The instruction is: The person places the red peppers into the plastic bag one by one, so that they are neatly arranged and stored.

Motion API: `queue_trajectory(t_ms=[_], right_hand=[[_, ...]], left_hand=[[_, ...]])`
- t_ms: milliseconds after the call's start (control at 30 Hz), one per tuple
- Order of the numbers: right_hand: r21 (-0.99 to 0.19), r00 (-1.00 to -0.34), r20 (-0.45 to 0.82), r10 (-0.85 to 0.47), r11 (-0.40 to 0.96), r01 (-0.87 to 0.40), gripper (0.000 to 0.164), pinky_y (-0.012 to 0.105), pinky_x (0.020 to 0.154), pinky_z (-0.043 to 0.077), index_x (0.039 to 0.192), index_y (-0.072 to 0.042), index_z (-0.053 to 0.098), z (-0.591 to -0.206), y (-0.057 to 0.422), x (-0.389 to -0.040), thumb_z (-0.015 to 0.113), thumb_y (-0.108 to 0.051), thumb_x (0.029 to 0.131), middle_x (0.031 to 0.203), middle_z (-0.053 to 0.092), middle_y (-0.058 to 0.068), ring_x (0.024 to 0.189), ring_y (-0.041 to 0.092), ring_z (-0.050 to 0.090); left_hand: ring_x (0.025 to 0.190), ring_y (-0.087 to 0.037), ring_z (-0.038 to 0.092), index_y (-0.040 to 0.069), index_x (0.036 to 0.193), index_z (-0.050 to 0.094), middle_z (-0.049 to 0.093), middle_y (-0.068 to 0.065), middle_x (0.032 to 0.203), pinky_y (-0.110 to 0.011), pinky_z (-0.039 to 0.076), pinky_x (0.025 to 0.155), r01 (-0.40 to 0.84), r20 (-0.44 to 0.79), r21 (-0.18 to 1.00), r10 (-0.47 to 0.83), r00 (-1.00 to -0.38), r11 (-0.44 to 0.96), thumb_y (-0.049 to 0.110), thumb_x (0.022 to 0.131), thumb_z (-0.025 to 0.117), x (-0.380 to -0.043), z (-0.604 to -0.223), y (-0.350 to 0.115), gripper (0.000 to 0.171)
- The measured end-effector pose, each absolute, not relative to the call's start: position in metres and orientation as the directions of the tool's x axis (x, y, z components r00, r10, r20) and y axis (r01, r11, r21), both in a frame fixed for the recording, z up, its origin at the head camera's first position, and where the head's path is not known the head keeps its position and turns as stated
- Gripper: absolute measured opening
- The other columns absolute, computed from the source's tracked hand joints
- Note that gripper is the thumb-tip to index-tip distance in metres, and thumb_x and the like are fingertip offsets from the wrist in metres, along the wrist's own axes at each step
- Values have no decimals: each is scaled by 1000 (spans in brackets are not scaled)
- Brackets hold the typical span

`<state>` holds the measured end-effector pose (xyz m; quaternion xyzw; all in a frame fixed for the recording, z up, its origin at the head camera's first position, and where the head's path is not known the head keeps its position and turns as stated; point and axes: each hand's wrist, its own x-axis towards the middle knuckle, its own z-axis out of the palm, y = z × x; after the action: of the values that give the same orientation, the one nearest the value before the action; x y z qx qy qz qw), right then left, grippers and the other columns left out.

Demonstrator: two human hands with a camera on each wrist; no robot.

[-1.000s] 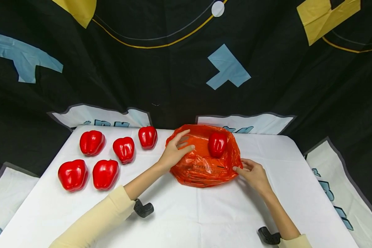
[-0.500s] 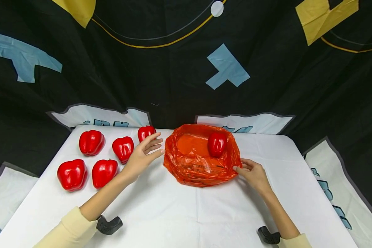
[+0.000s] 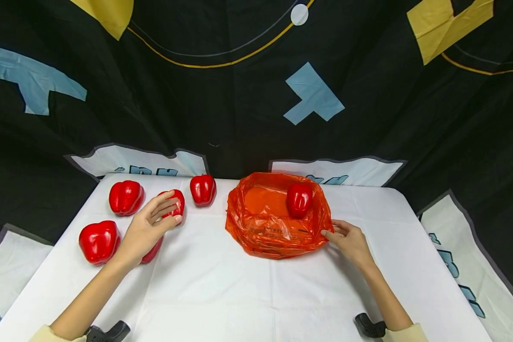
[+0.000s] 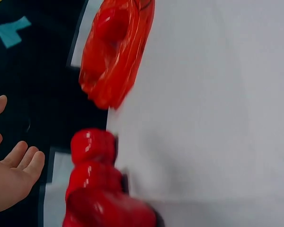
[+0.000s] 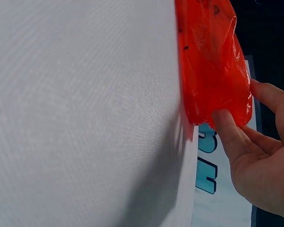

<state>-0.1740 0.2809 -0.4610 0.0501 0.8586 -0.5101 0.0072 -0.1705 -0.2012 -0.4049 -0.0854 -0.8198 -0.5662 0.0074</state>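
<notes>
An orange-red plastic bag (image 3: 265, 237) lies with its mouth spread wide on the table, and one red bell pepper (image 3: 299, 200) sits inside it. My right hand (image 3: 352, 244) grips the bag's right edge between thumb and fingers. Over the peppers on the left, my left hand (image 3: 147, 231) hovers with fingers extended and nothing in it. It partly hides a bell pepper (image 3: 178, 202) behind its fingers and another bell pepper (image 3: 153, 251) beneath it. In the left wrist view that hand (image 4: 12, 177) is apart from the row of peppers (image 4: 92, 146).
More red bell peppers stand around the left hand: one at the back left (image 3: 126, 197), a front-left pepper (image 3: 99, 242), and a pepper left of the bag (image 3: 203, 190). A white cloth covers the table (image 3: 256, 294). A black printed curtain (image 3: 239, 118) hangs behind.
My left hand has left the bag's left side and moved left and toward me, over the peppers. My right hand stays at the bag's edge.
</notes>
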Motion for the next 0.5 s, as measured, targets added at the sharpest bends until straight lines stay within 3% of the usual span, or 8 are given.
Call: queue_trajectory(t_ms=[200,500], right_hand=[[-874,-995,-64,81,476,95,58,17,76,52,133,9,57,-460,280,-174,76,-26,91,116,68,22,103,30,68],[-873,-994,-66,89,477,100,58,17,76,52,133,8,57,-461,281,-174,76,-26,91,116,68,22,104,30,68]], left_hand=[[130,-35,47,13,155,34,48,-17,147,-7,42,88,155,138,883,70,-988,444,24,96,68,-164,-408,-228,69],[130,-36,46,11,155,35,43,-24,148,-9,44,87,172,166,857,57,-985,487,21,96,69,-160,-416,-255,69]])
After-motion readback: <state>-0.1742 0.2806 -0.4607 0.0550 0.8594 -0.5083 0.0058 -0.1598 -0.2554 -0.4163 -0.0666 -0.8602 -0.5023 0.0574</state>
